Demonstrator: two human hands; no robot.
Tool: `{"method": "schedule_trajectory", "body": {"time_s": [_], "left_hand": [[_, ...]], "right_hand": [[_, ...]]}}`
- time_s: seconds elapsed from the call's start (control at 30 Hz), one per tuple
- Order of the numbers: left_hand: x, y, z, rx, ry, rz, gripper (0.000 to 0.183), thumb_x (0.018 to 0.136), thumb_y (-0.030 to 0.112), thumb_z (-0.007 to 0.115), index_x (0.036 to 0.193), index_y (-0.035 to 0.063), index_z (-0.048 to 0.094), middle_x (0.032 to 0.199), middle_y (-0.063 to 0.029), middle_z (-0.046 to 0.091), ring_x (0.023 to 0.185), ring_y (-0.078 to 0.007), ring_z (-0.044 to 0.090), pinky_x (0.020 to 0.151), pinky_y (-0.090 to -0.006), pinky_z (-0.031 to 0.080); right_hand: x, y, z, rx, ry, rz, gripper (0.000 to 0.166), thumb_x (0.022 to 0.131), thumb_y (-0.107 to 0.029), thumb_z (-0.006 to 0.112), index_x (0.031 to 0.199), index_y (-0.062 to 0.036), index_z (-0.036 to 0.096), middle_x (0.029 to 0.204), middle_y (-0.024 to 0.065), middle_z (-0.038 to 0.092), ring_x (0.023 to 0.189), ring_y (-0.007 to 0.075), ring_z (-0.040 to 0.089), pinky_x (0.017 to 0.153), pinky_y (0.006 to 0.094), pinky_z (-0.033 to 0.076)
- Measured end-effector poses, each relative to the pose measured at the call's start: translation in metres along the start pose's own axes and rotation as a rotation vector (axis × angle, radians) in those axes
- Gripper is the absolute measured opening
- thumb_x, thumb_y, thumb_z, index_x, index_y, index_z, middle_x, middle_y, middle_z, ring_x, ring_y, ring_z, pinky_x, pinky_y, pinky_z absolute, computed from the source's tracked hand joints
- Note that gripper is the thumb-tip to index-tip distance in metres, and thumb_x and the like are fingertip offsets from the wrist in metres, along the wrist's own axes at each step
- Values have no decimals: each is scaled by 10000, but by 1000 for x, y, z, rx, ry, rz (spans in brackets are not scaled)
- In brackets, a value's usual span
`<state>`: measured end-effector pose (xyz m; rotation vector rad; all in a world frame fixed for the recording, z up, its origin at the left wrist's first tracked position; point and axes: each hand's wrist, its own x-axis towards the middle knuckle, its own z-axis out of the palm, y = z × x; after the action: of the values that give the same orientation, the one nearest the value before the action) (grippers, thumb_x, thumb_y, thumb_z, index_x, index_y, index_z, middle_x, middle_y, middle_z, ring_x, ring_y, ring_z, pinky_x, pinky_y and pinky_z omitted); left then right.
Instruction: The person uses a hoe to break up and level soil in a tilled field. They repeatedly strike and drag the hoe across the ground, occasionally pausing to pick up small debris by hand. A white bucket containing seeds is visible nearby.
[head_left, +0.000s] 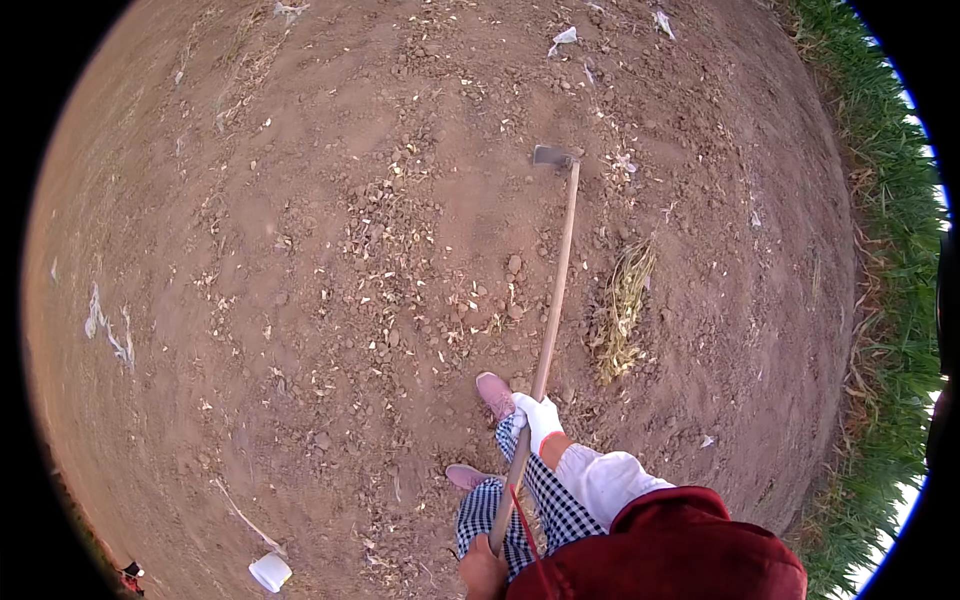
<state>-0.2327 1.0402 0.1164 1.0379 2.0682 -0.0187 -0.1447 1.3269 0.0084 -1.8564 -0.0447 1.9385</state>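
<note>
A hoe with a long wooden handle (560, 277) reaches away from me over brown soil. Its flat metal blade (553, 156) is at the far end; whether it touches the ground I cannot tell. My right hand (538, 420), in a white glove with a red cuff edge, grips the handle partway along. Near the handle's rear end, my bare left hand (482, 568) is closed around the wood, partly cut off by the picture's lower edge. My pink shoes (495, 394) stand on the soil just left of the handle.
Dry plant stalks (626, 311) lie right of the handle. Plastic film scraps (564, 37), clods and pale dry bits dot the soil. At lower left are a white container (270, 572) and a thin stick-like handle (244, 516). Tall green plants (892, 247) border the right side.
</note>
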Motion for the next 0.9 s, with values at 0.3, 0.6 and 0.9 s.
{"method": "schedule_trajectory", "body": {"time_s": [0.3, 0.6, 0.9], "left_hand": [[117, 64, -48, -68, -98, 35, 337, 823, 240, 676, 1065, 29, 574, 876, -227, 679, 755, -406, 672, 670, -518, 535], [264, 102, -38, -327, -26, 34, 347, 811, 166, 645, 1092, -23, 566, 895, -303, 667, 856, -468, 660, 758, -538, 524], [40, 19, -21, -307, -186, -144, 291, 749, 117, 669, 974, -1, 528, 802, -288, 649, 780, -469, 647, 673, -538, 518]], "right_hand": [[23, -94, 79, -67, -121, -268, 238, 892, -178, 678, 880, -85, 460, 655, 25, 534, 460, 140, 518, 388, 329, 477], [118, -111, 137, -395, -112, -393, 260, 887, -148, 642, 932, -41, 409, 657, 61, 532, 458, 160, 530, 375, 346, 485], [-35, 54, 39, -266, -200, -2, 206, 896, -104, 664, 922, -65, 463, 641, 57, 541, 461, 174, 546, 404, 361, 517]]}}
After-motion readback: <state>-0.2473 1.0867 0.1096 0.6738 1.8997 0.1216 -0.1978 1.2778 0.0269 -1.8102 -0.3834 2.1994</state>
